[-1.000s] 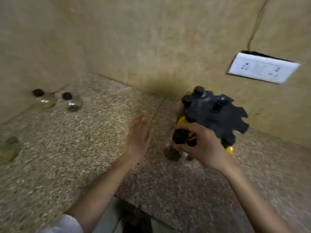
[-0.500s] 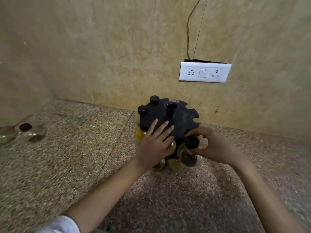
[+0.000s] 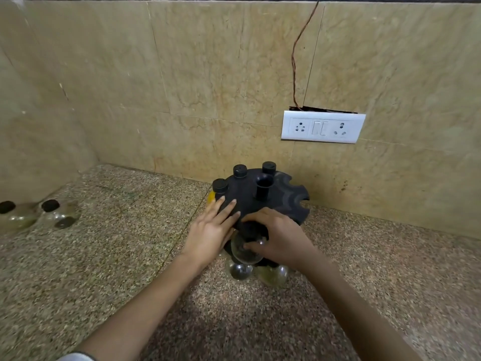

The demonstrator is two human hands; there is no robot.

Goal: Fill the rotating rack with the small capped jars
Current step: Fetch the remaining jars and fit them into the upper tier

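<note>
A black rotating rack (image 3: 283, 199) with notched slots stands on the granite counter by the back wall. Three black-capped jars (image 3: 240, 171) hang in its far-left slots. My left hand (image 3: 212, 231) lies flat on the rack's near left rim, fingers spread. My right hand (image 3: 279, 238) grips a small clear glass jar (image 3: 244, 252) at the rack's near edge, its black cap tucked under the rim. Two more jars (image 3: 239, 270) show below the rack's front. Several loose capped jars (image 3: 56, 213) lie on the counter at the far left.
A white socket and switch plate (image 3: 322, 127) sits on the tiled wall behind the rack, with a thin wire running up from it. The speckled granite counter (image 3: 117, 256) meets a side wall at the left.
The camera has swung to centre the rack. My left hand came to rest on the rack top. My right hand has brought the jar in to the rack's near edge.
</note>
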